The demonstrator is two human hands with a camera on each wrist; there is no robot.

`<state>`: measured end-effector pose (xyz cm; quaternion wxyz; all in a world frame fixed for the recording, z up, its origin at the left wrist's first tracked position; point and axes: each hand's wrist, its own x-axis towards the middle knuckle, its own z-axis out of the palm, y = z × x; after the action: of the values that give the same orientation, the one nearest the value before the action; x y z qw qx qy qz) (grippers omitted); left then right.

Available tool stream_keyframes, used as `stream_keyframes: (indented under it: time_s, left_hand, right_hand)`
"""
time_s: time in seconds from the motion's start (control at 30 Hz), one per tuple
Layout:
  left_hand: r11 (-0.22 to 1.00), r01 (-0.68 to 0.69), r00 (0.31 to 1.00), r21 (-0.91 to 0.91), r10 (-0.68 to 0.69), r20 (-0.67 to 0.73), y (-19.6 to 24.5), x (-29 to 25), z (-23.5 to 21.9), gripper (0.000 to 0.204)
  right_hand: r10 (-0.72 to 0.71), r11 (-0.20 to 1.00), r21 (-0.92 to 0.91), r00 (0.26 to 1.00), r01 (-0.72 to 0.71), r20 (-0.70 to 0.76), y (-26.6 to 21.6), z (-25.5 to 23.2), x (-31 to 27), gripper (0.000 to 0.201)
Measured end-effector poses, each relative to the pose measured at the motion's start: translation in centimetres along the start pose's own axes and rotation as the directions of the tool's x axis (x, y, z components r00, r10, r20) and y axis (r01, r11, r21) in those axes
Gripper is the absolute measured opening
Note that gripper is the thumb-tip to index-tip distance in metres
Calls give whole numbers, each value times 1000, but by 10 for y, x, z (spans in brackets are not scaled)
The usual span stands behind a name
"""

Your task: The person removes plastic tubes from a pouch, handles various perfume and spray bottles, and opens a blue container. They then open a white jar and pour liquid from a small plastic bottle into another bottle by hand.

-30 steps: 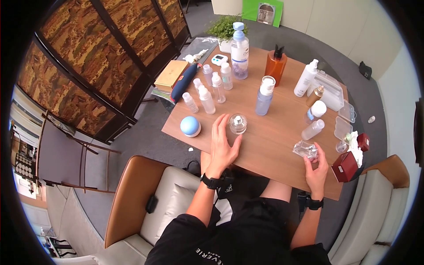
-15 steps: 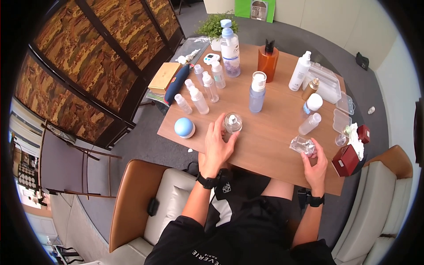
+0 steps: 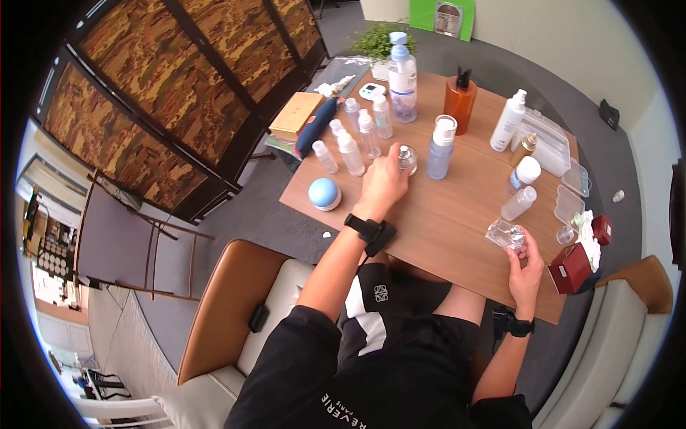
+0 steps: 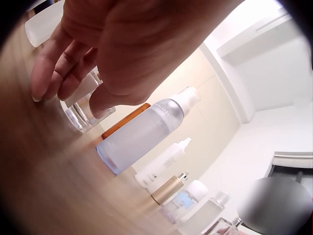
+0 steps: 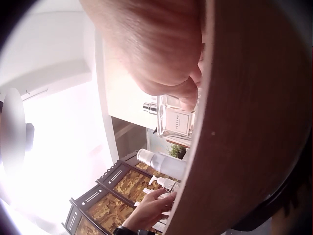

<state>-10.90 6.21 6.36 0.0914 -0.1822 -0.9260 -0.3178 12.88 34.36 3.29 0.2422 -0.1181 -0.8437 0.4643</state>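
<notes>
My left hand (image 3: 386, 184) reaches over the table and grips a small round clear glass pump bottle (image 3: 408, 159). In the left wrist view, its fingers curl down one side of the clear glass (image 4: 84, 108) and the thumb lies on the other. A blue translucent bottle with a white top (image 3: 440, 150) stands just to the right. My right hand (image 3: 525, 268) pinches a rectangular clear perfume bottle (image 3: 503, 234) by its near end, low over the table's right part. The right wrist view shows the perfume bottle's printed label (image 5: 179, 121) and silver neck.
Several small bottles (image 3: 350, 152) and a blue-lidded jar (image 3: 324, 193) stand at the left. A tall pump bottle (image 3: 404, 86) and an amber bottle (image 3: 459, 105) are behind. Several bottles, clear plastic cases (image 3: 547, 143) and a dark red tissue box (image 3: 569, 268) line the right side.
My left hand has closed around the round glass bottle and moved it away from the front edge, beside the blue bottle. My right hand keeps its hold on the perfume bottle; the head view has shifted.
</notes>
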Motion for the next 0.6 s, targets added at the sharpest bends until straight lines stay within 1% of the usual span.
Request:
stream_keyframes:
  time_s: [0.03, 0.07, 0.1, 0.17, 0.2, 0.23, 0.27, 0.3, 0.33, 0.37, 0.43, 0.47, 0.5, 0.53, 0.57, 0.6]
  left_hand:
    - [1000, 7, 1000, -20, -7, 1, 2, 0, -1, 60]
    - [1000, 3, 999, -20, -4, -49, 0, -7, 0, 63]
    - [1000, 9, 998, -14, -10, -54, 2, -17, -5, 63]
    - [998, -56, 977, -21, 51, -207, 8, -43, -22, 61]
    - [992, -125, 946, 4, 120, -302, 0, -56, -29, 54]
    - [992, -108, 929, 65, 124, -350, -10, -67, -40, 44]
    - [967, -94, 864, 239, 198, -462, -36, -80, -59, 42]
    - [975, -39, 870, 220, 141, -472, -46, -86, -70, 43]
    - [978, 0, 879, 208, 100, -467, -57, -88, -78, 47]
    - [971, 21, 894, 237, 88, -439, -65, -92, -84, 48]
    - [1000, 29, 952, -10, -31, -305, -80, -98, -86, 51]
    - [998, 36, 957, -59, -52, -285, -80, -102, -83, 53]
    - [997, 26, 961, -74, -45, -273, -77, -106, -77, 53]
    - [999, -37, 955, -34, 26, -294, -75, -110, -72, 55]
    - [995, -99, 944, 7, 96, -315, -67, -112, -68, 56]
    - [993, -96, 952, -63, 73, -296, -57, -116, -60, 57]
  right_hand:
    - [-8, 1000, 8, 1000, 8, -11, 2, 1, 1, 47]
    - [-5, 1000, 0, 1000, 5, 12, 3, -1, 1, 48]
    - [-8, 1000, 6, 1000, 8, 18, 3, -2, 2, 48]
    - [24, 999, 39, 1000, -24, 19, 4, -2, 1, 53]
    - [11, 1000, 20, 999, -12, 39, 7, -3, 1, 56]
    - [20, 999, 25, 999, -21, 36, 5, -4, -1, 56]
    - [-15, 1000, -15, 1000, 15, 22, 2, -3, -1, 57]
    - [-54, 997, -60, 998, 55, 16, 0, -2, -1, 58]
    - [-51, 997, -59, 999, 52, 15, -1, -1, -1, 58]
    - [-57, 995, -81, 998, 58, 14, -2, 0, -2, 58]
    - [-54, 991, -119, 999, 54, 3, -4, 0, -3, 58]
    - [-68, 991, -113, 998, 66, -6, -5, 2, -3, 58]
    - [-82, 991, -108, 996, 79, -17, -7, 3, -2, 58]
    - [-71, 992, -107, 998, 70, 1, -8, 1, -2, 56]
    - [-65, 991, -122, 998, 63, -12, -8, 0, -2, 56]
    - [-72, 991, -113, 997, 71, -7, -7, 0, -2, 55]
